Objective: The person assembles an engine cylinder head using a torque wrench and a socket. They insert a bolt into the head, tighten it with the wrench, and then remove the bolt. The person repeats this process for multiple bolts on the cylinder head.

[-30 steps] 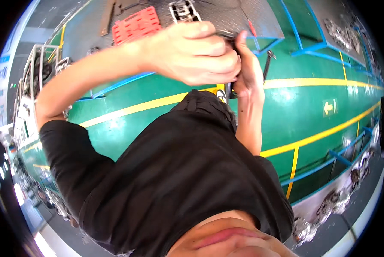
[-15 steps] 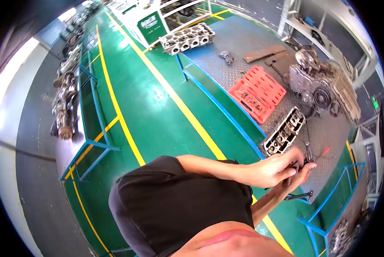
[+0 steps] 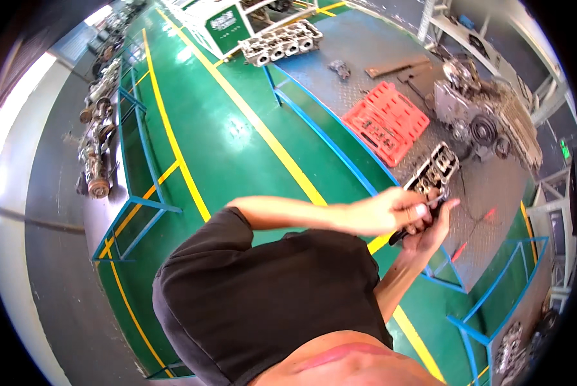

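Left hand [image 3: 386, 213] curled, right hand [image 3: 434, 234] loosely cupped | dark object [image 3: 397, 237] held between them | cylinder head [image 3: 440, 168] just beyond

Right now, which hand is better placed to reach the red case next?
Probably the left: in the picture the left hand is nearer the red case on the table, while the right hand sits farther back. Both are busy at a dark tool, though.

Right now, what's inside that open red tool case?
Small metal pieces lie in the lower-left half of the red plastic tool case; the other half shows slots. Anything under the pieces is covered.
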A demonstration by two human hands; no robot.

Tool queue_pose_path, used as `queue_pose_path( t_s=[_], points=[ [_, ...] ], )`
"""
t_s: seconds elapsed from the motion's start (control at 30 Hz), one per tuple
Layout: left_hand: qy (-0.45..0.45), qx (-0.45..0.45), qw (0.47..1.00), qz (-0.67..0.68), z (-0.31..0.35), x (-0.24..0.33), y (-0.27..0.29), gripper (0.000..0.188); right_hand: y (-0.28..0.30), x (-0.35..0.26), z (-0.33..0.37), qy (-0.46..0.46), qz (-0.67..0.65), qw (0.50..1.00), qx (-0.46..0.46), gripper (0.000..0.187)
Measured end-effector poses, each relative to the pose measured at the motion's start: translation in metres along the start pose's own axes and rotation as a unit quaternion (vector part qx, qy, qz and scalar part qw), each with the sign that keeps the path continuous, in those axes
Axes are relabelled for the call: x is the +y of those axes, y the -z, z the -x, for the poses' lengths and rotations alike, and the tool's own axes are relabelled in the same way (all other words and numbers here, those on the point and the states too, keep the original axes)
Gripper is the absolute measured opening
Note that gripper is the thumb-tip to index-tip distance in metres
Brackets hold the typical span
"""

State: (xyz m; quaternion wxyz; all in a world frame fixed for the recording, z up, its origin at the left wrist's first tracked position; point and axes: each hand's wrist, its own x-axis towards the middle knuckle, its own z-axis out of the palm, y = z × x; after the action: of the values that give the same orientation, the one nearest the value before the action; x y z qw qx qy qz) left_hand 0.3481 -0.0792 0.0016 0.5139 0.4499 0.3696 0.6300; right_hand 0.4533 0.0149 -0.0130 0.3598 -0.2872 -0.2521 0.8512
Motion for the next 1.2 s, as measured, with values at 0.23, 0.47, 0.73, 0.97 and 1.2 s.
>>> queue_pose_path(
  t_s=[0.23,0.47,0.73,0.97,1.2],
  points=[
    [0.075,-0.314,0.776,-0.542,-0.056,0.107,0.094,0.034,0.047,-0.002,-0.001,-0.303,-0.003,0.934,-0.188,0.053],
    [0.302,-0.455,0.477,-0.689,-0.126,0.125,0.047,0.031,0.032,0.025,0.005,-0.227,0.195,0.942,-0.15,0.054],
    [-0.168,-0.337,0.074,-0.923,-0.085,0.108,-0.019,0.018,0.032,0.049,-0.03,-0.037,0.178,0.983,0.021,0.057],
    [0.0,-0.101,0.114,-0.988,-0.083,0.052,-0.059,0.006,0.063,0.059,-0.07,0.206,0.205,0.947,0.137,0.056],
    [0.07,0.108,0.546,-0.828,-0.065,0.054,-0.047,0.015,0.065,0.062,-0.086,0.373,0.313,0.845,0.22,0.055]
  ],
)
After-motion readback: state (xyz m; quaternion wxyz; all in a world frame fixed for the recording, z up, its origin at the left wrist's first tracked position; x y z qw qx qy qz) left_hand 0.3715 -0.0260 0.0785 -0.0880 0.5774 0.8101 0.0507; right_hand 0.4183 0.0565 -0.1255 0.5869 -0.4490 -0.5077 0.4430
